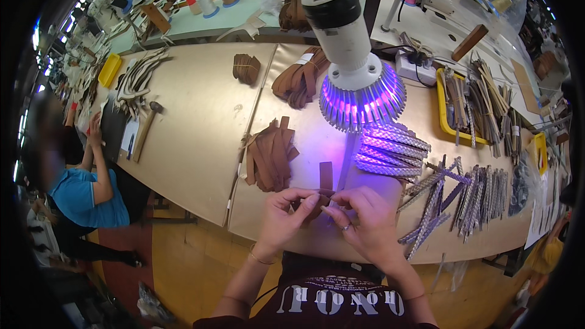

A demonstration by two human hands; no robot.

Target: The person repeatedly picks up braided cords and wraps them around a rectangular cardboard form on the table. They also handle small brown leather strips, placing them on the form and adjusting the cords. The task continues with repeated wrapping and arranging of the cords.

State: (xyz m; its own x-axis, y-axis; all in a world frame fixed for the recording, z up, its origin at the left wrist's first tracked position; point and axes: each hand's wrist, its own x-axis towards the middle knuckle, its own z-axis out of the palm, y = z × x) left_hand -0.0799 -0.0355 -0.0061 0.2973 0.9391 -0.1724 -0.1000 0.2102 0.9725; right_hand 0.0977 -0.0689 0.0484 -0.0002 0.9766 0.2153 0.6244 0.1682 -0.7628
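Note:
Close to the near table edge, my left hand (285, 216) pinches a brown leather strip (309, 208) between thumb and fingers. My right hand (367, 218), with a ring on one finger, grips the strip's other side, its fingertips drawn together. The strip looks curved between the hands, and my fingers hide part of it. Another flat brown piece (326, 175) shows just beyond my fingertips; whether it joins the held strip I cannot tell. A loose pile of brown leather strips (271, 155) lies ahead of my left hand. Silver braided straps (391, 152) are stacked beyond my right hand.
A lamp (362, 94) with purple light hangs low over the work. More braided straps (481, 201) spread to the right, near a yellow tray (443, 109) of strips. Farther back lie brown bundles (246, 69). At left are a hammer (146, 131) and a co-worker in blue (91, 198).

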